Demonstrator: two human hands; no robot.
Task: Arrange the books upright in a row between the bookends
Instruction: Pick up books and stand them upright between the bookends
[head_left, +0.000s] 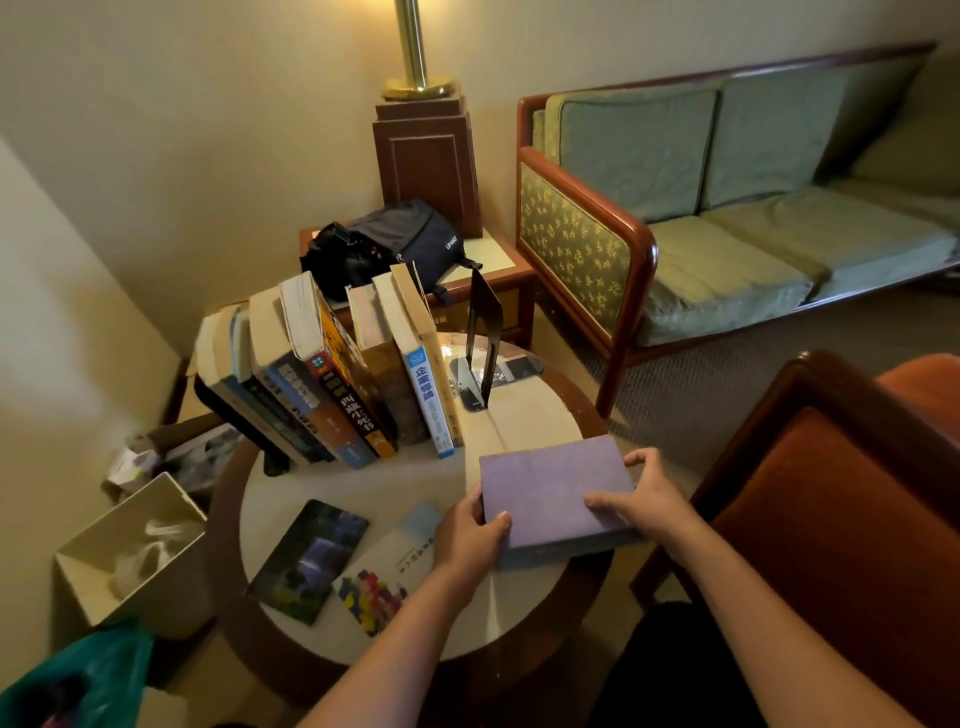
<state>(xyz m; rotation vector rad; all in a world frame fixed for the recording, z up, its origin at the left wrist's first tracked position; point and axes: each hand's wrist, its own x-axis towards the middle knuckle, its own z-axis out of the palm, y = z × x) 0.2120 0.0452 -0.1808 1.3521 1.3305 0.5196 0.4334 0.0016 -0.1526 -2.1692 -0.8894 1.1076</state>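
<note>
While both hands hold it, the purple book (553, 493) lies flat, cover up, at the lower right of the round counter (374, 480), its near right corner jutting past the counter's rim. The left hand (470, 535) grips the book's left edge, thumb on the cover and fingers curled beneath. The right hand (644, 499) clasps the right side, thumb laid on the cover and fingers bent over the far corner. Whether the book rests on the counter or is lifted just clear of it cannot be told.

Left of centre in the frame a row of books (332, 374) stands on the far part of the counter, spines toward the camera, all leaning to the left. A black bookend (272, 460) props them at the left end, mostly hidden under the leaning books. The other black bookend (483, 338) stands upright to the right of the row, apart from the last book, with a bare gap between.

Two thin books lie flat at the lower left of the counter: a dark-covered book (309, 561) and, just beside it, a pale book (387, 566) with coloured blocks on it, partly under the left wrist.

Behind the counter sit a black backpack (395, 244) and a lamp base (426, 156). A green sofa (727, 208) fills the upper right, an orange armchair (857, 493) the lower right, and a waste bin (130, 551) stands at the lower left.
</note>
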